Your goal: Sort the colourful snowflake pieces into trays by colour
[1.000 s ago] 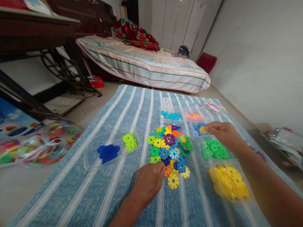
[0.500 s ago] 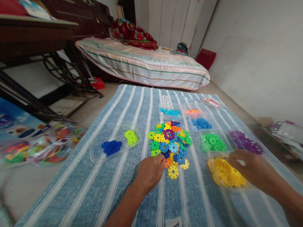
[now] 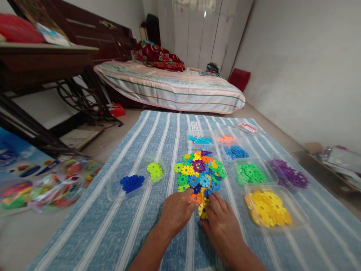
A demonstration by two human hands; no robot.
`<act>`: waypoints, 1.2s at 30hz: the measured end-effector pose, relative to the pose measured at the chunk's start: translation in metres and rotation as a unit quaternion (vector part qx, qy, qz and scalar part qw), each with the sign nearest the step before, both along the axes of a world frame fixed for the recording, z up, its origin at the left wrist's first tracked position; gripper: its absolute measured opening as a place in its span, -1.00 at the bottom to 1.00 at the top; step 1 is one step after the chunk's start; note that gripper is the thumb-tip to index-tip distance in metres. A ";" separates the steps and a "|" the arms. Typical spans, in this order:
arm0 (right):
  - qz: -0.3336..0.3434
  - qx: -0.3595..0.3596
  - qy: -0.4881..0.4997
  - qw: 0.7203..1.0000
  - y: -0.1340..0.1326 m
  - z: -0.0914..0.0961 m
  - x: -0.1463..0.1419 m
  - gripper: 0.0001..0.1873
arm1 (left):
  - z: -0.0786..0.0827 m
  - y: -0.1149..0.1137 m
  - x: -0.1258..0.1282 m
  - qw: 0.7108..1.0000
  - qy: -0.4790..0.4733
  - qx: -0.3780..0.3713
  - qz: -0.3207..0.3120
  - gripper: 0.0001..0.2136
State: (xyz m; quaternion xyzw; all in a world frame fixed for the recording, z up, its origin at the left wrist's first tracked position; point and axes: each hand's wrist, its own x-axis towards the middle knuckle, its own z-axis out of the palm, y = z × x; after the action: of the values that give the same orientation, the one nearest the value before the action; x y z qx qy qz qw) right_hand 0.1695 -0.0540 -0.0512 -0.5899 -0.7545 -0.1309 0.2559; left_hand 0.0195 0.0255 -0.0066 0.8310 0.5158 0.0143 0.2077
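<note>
A mixed pile of flower-shaped plastic discs (image 3: 198, 165) lies on the striped cloth in front of me. At the pile's near left edge is my left hand (image 3: 176, 211), its fingers closed beside an orange disc (image 3: 195, 198); what is between the fingertips, if anything, is hidden. My right hand (image 3: 222, 222) rests at the near right edge, fingers stretched over the discs and thumb apart, close to a yellow disc (image 3: 202, 210). Nothing shows in its grasp. To its right stands a clear tray (image 3: 300, 216) of yellow discs (image 3: 267, 209).
Other clear trays hold green discs (image 3: 250, 173), purple discs (image 3: 289, 173), blue discs (image 3: 236, 152), light blue discs (image 3: 200, 140) and orange discs (image 3: 226, 139). At left, one tray (image 3: 113, 190) has dark blue discs (image 3: 132, 183) and lime discs (image 3: 155, 172). A bed (image 3: 172, 90) stands beyond.
My right hand has moved left from the yellow tray to the pile's near edge. My left hand has stayed by the pile. The camera view has tilted up slightly.
</note>
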 end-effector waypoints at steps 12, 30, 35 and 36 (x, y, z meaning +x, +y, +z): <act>0.053 0.068 0.030 0.996 0.005 0.011 0.007 -0.73 | 0.006 -0.002 0.001 1.000 -0.004 0.006 -0.014 -0.71; -0.081 0.138 -0.031 0.987 -0.030 0.069 0.102 -0.94 | 0.010 -0.002 0.003 1.000 0.016 -0.016 -0.006 -0.74; 0.021 0.048 0.020 0.998 -0.015 0.035 0.037 -0.88 | 0.011 -0.002 0.002 1.000 0.001 -0.016 -0.024 -0.78; 0.035 0.033 0.016 0.999 -0.011 0.029 0.027 -0.85 | 0.012 -0.001 0.001 0.999 -0.006 -0.017 -0.029 -0.78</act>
State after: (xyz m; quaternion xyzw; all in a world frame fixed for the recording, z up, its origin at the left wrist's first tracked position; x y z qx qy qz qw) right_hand 0.1963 -0.0648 -0.0225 -0.5565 -0.7658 -0.1368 0.2919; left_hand 0.0203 0.0242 0.0051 0.8421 0.4902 0.0047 0.2250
